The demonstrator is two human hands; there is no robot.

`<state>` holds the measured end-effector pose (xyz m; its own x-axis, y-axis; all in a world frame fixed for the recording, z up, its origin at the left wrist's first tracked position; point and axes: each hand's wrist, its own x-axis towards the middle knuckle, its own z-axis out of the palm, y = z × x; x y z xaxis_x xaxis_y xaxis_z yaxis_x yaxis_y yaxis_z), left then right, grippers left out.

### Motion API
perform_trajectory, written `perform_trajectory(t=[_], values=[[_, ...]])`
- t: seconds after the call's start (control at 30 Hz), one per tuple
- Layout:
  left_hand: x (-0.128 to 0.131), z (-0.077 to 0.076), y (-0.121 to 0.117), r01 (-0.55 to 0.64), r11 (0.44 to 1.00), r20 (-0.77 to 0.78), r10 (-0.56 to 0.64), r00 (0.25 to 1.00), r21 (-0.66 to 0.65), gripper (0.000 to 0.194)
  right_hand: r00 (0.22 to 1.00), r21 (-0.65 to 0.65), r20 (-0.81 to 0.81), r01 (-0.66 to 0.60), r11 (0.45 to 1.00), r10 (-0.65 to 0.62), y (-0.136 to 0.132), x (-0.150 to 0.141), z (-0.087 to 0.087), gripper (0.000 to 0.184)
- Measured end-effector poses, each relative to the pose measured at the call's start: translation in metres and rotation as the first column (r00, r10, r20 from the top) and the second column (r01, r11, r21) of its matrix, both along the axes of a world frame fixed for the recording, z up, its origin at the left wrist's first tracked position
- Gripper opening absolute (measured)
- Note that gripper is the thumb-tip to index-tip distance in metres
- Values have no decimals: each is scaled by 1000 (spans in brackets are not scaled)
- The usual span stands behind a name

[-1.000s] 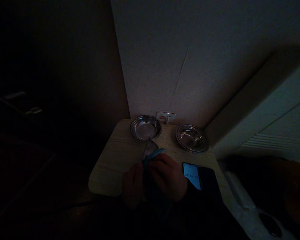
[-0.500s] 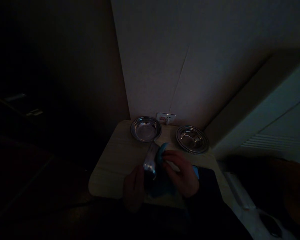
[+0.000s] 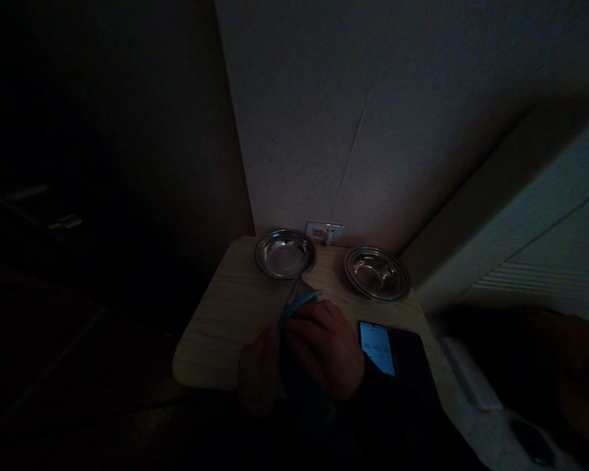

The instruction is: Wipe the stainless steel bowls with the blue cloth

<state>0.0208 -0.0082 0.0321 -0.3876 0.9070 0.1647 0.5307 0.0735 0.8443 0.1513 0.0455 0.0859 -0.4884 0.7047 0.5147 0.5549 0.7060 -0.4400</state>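
Observation:
My left hand [image 3: 260, 369] is closed on the near edge of a shiny metal plate [image 3: 298, 286], held tilted above the table. Most of the plate is hidden behind my hands and the cloth. A blue cloth [image 3: 299, 303] is gripped in my right hand [image 3: 328, 347], which presses it against the plate's face. Farther back on the table lies a round steel plate [image 3: 285, 256], and to its right a stack of similar steel plates [image 3: 377, 275].
The pale wooden table [image 3: 211, 340] stands against the wall. A lit phone [image 3: 377, 348] displaying a timer lies by my right forearm, partly on a dark flat item [image 3: 412, 356]. A power socket [image 3: 324, 231] is on the wall behind. The room is very dark.
My right hand has moved left and down across the plate with the cloth, now covering more of the plate. The phone screen has come out from behind my right wrist.

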Motion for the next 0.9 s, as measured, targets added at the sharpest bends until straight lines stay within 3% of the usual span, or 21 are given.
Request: perform_trajectory(t=[0.13,0.3,0.43,0.6,0.77,0.9], values=[[-1,-15,-7,-58,998,-93,61,994,38,39,998,-32,-12,63,997,-64,4,0,3,18],[-1,-25,-11,-64,992,-144,79,986,108,46,1000,-58,22,20,998,-18,2,1,7,16],[6,-15,-7,-24,996,-113,34,993,89,46,995,-54,32,99,994,-97,1,3,8,18],[8,-1,-2,32,998,-75,-28,997,52,50,996,11,91,-15,1000,14,2,4,7,17],[8,2,2,-42,993,-69,50,996,114,48,998,0,52,41,999,-41,6,7,5,19],[11,6,4,67,997,-8,-67,998,41,49,999,22,40,-14,1000,13,8,10,2,19]])
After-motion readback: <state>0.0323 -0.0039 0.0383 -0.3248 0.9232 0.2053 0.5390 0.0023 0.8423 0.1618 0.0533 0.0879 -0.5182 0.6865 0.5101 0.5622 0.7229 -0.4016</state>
